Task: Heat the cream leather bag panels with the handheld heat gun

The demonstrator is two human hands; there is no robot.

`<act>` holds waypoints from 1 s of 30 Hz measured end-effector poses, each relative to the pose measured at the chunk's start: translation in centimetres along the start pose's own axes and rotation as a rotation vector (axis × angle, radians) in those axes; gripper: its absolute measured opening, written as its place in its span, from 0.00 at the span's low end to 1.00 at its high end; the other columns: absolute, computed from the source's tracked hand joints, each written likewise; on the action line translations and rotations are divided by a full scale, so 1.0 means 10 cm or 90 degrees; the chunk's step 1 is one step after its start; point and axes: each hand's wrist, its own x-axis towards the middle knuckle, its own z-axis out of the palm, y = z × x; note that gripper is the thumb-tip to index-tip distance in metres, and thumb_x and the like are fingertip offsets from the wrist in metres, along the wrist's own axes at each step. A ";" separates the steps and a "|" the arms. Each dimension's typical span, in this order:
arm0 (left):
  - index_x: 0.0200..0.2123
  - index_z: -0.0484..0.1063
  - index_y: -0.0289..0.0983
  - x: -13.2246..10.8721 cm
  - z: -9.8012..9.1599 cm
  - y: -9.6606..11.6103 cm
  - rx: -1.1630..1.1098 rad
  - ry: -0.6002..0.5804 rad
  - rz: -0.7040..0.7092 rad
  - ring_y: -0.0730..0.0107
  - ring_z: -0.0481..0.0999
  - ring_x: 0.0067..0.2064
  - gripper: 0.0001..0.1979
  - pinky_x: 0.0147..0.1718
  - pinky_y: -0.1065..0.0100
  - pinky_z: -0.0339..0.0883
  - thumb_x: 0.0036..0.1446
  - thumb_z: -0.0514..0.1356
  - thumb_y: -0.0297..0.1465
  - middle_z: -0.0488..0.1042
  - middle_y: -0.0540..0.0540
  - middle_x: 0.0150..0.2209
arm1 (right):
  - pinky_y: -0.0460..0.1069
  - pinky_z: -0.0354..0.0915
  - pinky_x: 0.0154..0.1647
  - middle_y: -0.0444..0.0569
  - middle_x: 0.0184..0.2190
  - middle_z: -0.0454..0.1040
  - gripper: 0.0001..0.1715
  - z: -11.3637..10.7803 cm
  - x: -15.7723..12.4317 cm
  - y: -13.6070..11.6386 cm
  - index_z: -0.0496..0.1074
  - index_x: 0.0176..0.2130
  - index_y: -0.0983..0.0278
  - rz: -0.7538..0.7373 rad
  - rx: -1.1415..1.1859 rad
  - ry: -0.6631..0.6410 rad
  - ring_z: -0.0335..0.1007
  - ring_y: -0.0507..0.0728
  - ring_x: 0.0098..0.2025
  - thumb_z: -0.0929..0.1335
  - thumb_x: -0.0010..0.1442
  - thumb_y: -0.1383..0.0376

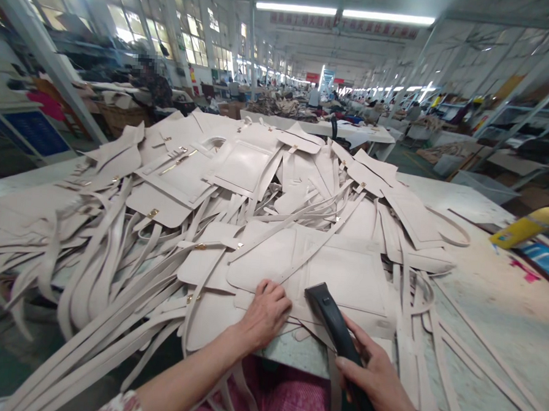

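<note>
A cream leather bag panel [347, 270] lies flat at the near edge of the table, with a thin strap across it. My left hand [269, 309] is closed at the panel's lower edge, its fingers curled down against the leather. A small dark spot shows by its fingertips, too small to name. In my right hand [371, 370] is a black handheld tool [335, 322] with a wide flat head, shaped like a hair clipper. Its head is over the panel's lower part, close to my left hand; whether it touches the leather I cannot tell.
Heaped cream bag pieces [240, 161] with gold fittings cover much of the table [478, 271]. Long straps [111, 338] hang over the near left edge, others lie at right. A yellow tube-shaped container [528, 227] lies far right. A person [154, 86] is in the left background.
</note>
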 end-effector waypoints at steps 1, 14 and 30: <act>0.31 0.68 0.38 0.01 0.03 0.00 0.008 0.011 -0.011 0.65 0.60 0.40 0.04 0.47 0.56 0.49 0.55 0.53 0.29 0.64 0.47 0.33 | 0.44 0.58 0.11 0.38 0.18 0.69 0.46 0.00 0.00 0.00 0.48 0.59 0.64 0.002 -0.001 0.001 0.59 0.50 0.13 0.70 0.47 0.60; 0.17 0.58 0.34 0.05 0.01 -0.01 -0.161 -0.033 -0.039 0.71 0.62 0.34 0.12 0.46 0.60 0.52 0.43 0.62 0.26 0.61 0.53 0.25 | 0.44 0.60 0.11 0.40 0.19 0.69 0.48 -0.04 0.02 0.01 0.45 0.60 0.67 -0.005 -0.001 -0.023 0.60 0.50 0.14 0.69 0.47 0.61; 0.44 0.66 0.41 -0.08 -0.33 -0.39 -0.003 0.012 -0.029 0.58 0.55 0.55 0.21 0.53 0.57 0.48 0.43 0.57 0.23 0.58 0.45 0.55 | 0.53 0.61 0.47 0.47 0.44 0.72 0.40 0.28 0.02 -0.24 0.62 0.55 0.63 -0.043 -0.081 -0.172 0.66 0.63 0.45 0.69 0.42 0.70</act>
